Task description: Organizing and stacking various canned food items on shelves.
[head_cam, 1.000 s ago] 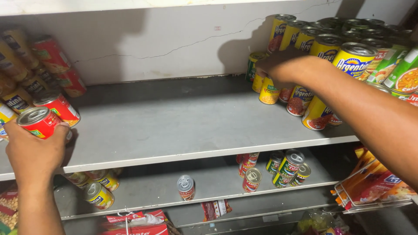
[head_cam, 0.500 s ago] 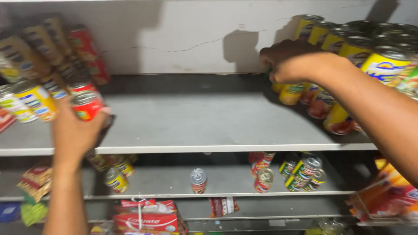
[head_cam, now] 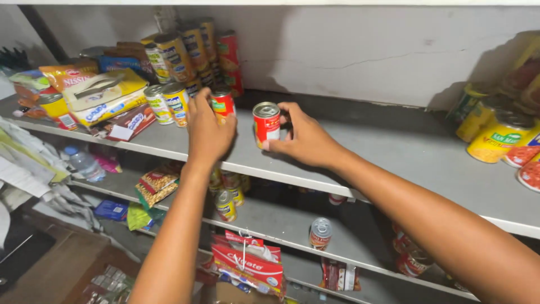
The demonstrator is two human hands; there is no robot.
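Observation:
My right hand [head_cam: 304,137] grips a small red can [head_cam: 266,124] with a silver lid and holds it upright on the grey shelf [head_cam: 360,163]. Just to its left, my left hand [head_cam: 207,130] is closed around another small red can [head_cam: 223,104] beside the row of cans at the shelf's left end. Yellow-labelled cans [head_cam: 169,102] stand right next to that hand, with taller stacked cans [head_cam: 191,48] behind them against the white wall.
Flat packets and boxes [head_cam: 104,98] lie at the far left of the shelf. Yellow and red cans [head_cam: 498,138] are stacked at the right end. The lower shelf [head_cam: 281,225] carries loose cans [head_cam: 320,232], and red boxes [head_cam: 247,262] sit below.
My view has swung left. My right hand left the can stack on the right and came to the shelf's middle with a red can. My left hand carried its red can up to the left row.

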